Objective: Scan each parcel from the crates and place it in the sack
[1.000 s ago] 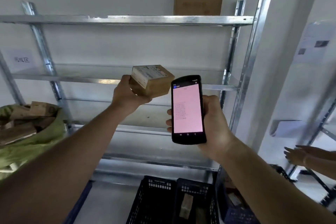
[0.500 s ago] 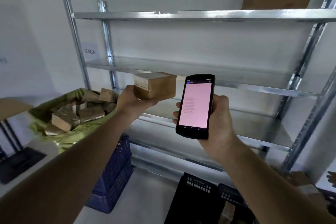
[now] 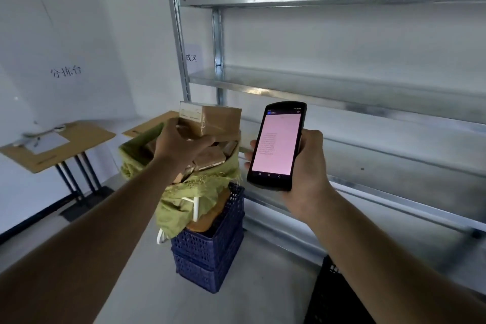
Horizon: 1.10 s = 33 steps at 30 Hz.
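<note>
My left hand [image 3: 181, 143] grips a small brown cardboard parcel [image 3: 213, 121] with a white label on its end, held above the mouth of the green sack [image 3: 200, 192]. The sack holds several brown parcels [image 3: 210, 159] and rests on stacked blue crates [image 3: 213, 252]. My right hand [image 3: 306, 163] holds a black handheld scanner [image 3: 276, 146], upright, its pink screen facing me, to the right of the parcel.
A metal shelving rack [image 3: 342, 87] runs along the wall on the right. A black crate [image 3: 334, 297] shows at the bottom right edge. Two wooden-topped desks [image 3: 60, 144] with papers stand at the left. The floor before the crates is bare concrete.
My view has swung left; the sack now sits centre, directly under the parcel. Both hands keep their hold on parcel and scanner. The boxes on the top shelf have left the view.
</note>
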Each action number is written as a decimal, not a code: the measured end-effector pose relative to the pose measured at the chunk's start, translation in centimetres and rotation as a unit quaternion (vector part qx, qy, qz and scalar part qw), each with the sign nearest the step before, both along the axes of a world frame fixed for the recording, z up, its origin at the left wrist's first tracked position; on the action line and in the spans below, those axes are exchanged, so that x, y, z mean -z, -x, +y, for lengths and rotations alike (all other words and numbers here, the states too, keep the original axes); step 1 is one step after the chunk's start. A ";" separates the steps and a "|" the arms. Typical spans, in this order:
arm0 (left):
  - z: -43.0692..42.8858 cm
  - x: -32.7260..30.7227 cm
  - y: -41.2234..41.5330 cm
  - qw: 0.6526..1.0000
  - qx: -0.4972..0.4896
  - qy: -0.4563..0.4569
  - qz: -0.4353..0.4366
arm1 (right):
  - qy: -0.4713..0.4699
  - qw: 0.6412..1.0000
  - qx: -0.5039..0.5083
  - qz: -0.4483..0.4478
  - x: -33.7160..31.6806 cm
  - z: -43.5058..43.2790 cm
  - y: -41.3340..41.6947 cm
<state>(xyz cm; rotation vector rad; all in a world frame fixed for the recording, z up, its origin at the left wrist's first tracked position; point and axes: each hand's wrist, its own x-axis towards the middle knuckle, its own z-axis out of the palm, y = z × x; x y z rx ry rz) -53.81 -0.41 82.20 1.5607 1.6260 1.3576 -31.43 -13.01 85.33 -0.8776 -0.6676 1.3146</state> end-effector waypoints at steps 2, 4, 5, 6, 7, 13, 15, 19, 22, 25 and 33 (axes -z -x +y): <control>1.9 0.5 2.1 1.000 -0.017 0.004 -0.002 | 0.005 1.000 -0.014 0.002 0.7 2.9 1.6; 3.9 1.2 3.9 0.999 -0.032 0.003 0.009 | 0.009 1.000 -0.022 0.012 1.7 6.3 2.7; 5.1 1.6 4.8 0.999 -0.039 0.009 0.014 | 0.013 1.000 -0.022 0.013 2.4 8.0 3.3; 6.5 2.1 5.7 0.999 -0.046 0.017 0.017 | 0.018 1.000 -0.022 0.011 3.0 9.8 3.8; 8.0 2.5 6.4 0.998 -0.055 0.017 0.020 | 0.025 0.999 -0.021 0.005 3.6 11.6 4.4; 18.3 4.4 9.6 0.996 -0.088 0.029 0.020 | 0.069 0.997 -0.016 -0.018 6.1 23.3 7.6; 21.9 4.8 10.3 0.995 -0.090 0.033 0.015 | 0.079 0.996 -0.013 -0.029 6.4 27.3 8.2; 28.2 5.3 11.3 0.995 -0.085 0.045 -0.025 | 0.084 0.996 -0.017 -0.024 7.1 33.9 9.2; 32.1 5.8 12.2 0.995 -0.080 0.060 -0.018 | 0.093 0.995 -0.019 -0.026 8.1 37.9 9.8; 37.0 7.0 13.3 0.995 -0.066 0.064 -0.023 | 0.100 0.995 -0.011 -0.030 8.8 41.5 10.7; 51.4 12.0 14.6 0.993 0.003 0.122 -0.004 | 0.135 0.988 0.074 -0.019 11.1 50.4 14.2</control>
